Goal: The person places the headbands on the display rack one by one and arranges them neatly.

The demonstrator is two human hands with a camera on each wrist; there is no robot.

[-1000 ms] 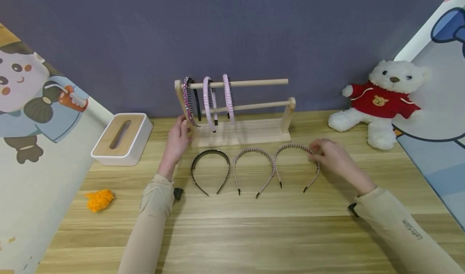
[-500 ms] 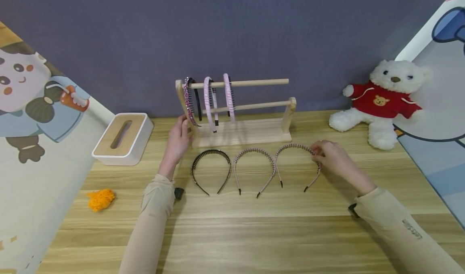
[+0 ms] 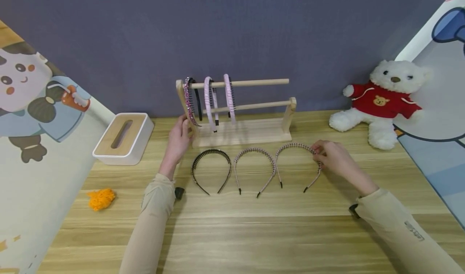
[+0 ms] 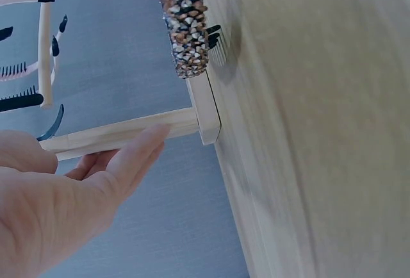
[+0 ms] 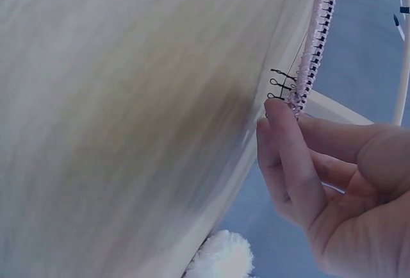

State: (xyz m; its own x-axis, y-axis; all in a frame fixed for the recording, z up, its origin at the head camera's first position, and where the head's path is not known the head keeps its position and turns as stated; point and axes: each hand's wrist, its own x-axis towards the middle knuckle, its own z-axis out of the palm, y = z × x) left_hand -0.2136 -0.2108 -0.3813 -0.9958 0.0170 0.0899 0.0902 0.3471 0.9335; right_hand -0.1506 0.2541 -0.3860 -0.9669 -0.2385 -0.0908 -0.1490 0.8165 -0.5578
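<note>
On the table lie a dark headband (image 3: 212, 151), a pinkish headband (image 3: 253, 150) and another pinkish headband (image 3: 294, 145), all with ends toward me. My right hand (image 3: 332, 157) pinches the rightmost headband on its right side between thumb and fingertips; the right wrist view shows its comb teeth (image 5: 282, 84) by the fingertips. With thumb and fingers about its left post, my left hand (image 3: 179, 137) grips the wooden headband rack (image 3: 250, 132). A sparkly headband (image 3: 188, 100) and pink headbands (image 3: 229, 98) hang on the rack's upper bar.
A white tissue box (image 3: 123, 139) with a wooden lid stands left of the rack. Nearer me lies an orange yarn-like bundle (image 3: 101, 199). A white teddy bear (image 3: 381, 100) in a red top sits at the back right. Behind the rack rises a dark blue-grey wall (image 3: 232, 32).
The right hand stays on the rightmost headband, with only a very slight shift. The left hand keeps its place at the rack's post.
</note>
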